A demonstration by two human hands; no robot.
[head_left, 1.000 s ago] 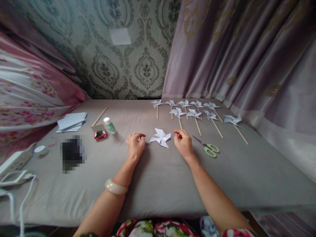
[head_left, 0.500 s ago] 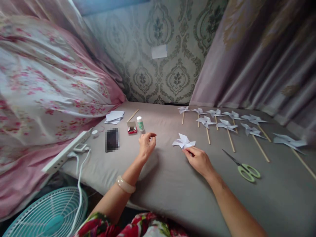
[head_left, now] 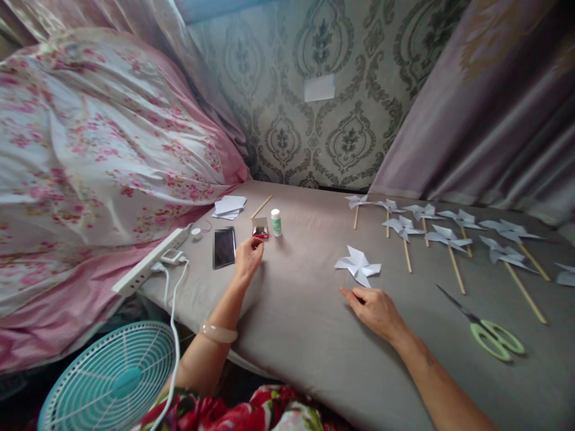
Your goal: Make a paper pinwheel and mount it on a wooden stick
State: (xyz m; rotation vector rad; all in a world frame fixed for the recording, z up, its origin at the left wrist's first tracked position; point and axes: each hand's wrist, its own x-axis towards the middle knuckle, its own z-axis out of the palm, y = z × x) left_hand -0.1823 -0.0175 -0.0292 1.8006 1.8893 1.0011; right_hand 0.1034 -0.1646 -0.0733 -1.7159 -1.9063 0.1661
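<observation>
My left hand (head_left: 248,254) stretches forward over the grey bed sheet (head_left: 305,311), fingers loosely bent and holding nothing, with the fingertips just short of a small open red box (head_left: 260,230). A white glue bottle (head_left: 275,222) stands right of the box and a dark phone (head_left: 224,246) lies left of the hand. My right hand (head_left: 375,308) rests flat on the sheet with its fingers stretched out. It lies just below a white paper pinwheel (head_left: 358,265) that has no stick and does not touch it.
Several paper pinwheels on wooden sticks (head_left: 442,230) lie in rows at the back right. Green-handled scissors (head_left: 494,338) lie at the right. A stack of white paper (head_left: 230,206) and a loose stick (head_left: 262,206) are behind the box. A power strip (head_left: 148,269), a teal fan (head_left: 108,377) and a flowered quilt (head_left: 90,149) are on the left.
The view has swung left. My left hand moved away from the pinwheel toward the red box. My right hand let go of the pinwheel's edge and lies flat below it.
</observation>
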